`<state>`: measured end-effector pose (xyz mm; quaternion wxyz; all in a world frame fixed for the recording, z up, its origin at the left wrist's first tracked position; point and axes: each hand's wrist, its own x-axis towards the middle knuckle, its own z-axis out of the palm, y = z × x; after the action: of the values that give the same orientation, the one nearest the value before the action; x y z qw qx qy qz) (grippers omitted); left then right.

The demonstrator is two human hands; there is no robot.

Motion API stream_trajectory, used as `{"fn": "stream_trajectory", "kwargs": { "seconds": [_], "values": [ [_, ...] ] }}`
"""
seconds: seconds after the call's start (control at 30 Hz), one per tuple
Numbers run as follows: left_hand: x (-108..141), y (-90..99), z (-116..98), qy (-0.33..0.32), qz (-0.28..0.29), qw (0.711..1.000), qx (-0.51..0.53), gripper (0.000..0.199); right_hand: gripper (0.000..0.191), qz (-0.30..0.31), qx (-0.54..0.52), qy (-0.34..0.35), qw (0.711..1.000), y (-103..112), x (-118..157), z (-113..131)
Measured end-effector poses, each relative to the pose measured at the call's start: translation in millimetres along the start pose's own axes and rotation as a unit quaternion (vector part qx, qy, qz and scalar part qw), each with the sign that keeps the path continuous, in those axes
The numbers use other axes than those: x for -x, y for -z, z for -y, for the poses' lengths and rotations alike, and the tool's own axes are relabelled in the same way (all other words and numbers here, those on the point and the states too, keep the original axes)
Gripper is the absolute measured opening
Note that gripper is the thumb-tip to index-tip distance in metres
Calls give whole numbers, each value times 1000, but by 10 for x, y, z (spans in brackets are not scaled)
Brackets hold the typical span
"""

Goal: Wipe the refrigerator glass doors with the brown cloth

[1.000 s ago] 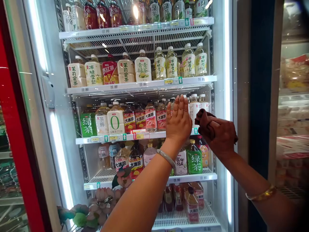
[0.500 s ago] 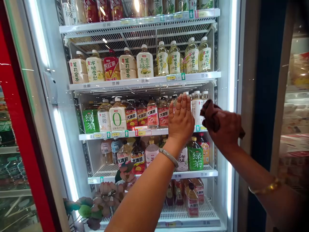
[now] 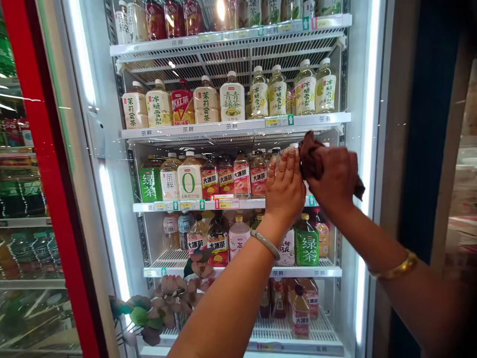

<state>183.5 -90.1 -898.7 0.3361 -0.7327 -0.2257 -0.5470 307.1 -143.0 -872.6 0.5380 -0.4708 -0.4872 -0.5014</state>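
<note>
Left hand (image 3: 285, 194) flat, fingers (image 3: 282, 166) straight and close together; right-hand (image 3: 334, 176) fingers bunched around brown cloth (image 3: 311, 151), just beside left fingertips, before shelves (image 3: 238, 127) of bottles (image 3: 231, 103).

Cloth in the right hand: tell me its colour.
Dark brown; the cloth shows best in the head view.

Shop, with price-tagged shelves (image 3: 209, 127) of bottled drinks (image 3: 232, 102)

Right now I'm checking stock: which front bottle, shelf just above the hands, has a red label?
The third bottle from the left; the others are pale-labelled.
</note>
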Motion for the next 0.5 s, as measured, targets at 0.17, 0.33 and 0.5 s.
{"fn": "stream_trajectory", "kwargs": {
  "seconds": [0.17, 0.33, 0.5],
  "values": [
    [144, 35, 57, -24, 11, 1000, -6, 65, 27, -28, -20, 56, 998, 122, 717, 38],
    [302, 93, 71, -20, 23, 999, -9, 67, 24, -25, -20, 108, 994, 138, 659, -3],
    [578, 203, 107, 24, 27, 999, -23, 73, 30, -27, 2, 29, 999, 14, 198, 99]
  ]
}}
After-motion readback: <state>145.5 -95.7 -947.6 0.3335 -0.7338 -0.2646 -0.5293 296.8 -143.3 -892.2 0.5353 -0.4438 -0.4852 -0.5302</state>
